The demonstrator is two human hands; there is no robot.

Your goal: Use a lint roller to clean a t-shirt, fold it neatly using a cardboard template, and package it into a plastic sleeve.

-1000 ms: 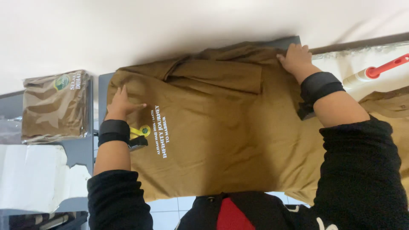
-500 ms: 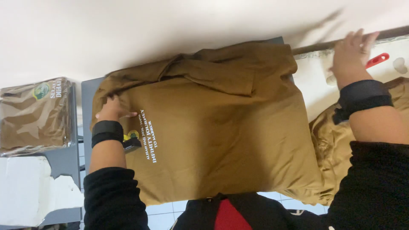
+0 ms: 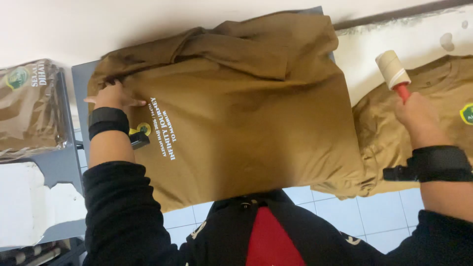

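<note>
Pressing down near the table's (image 3: 79,74) left edge, your left hand (image 3: 112,96) lies flat, fingers (image 3: 133,103) together, on the brown shirt (image 3: 236,113) spread across the table. Your right hand (image 3: 418,118) has its fingers wrapped around the red handle of a lint roller (image 3: 392,70), held above a second brown shirt (image 3: 443,98) lying off the table's right edge. Past the left edge sits a stack of bagged brown shirts (image 3: 29,108).
</note>
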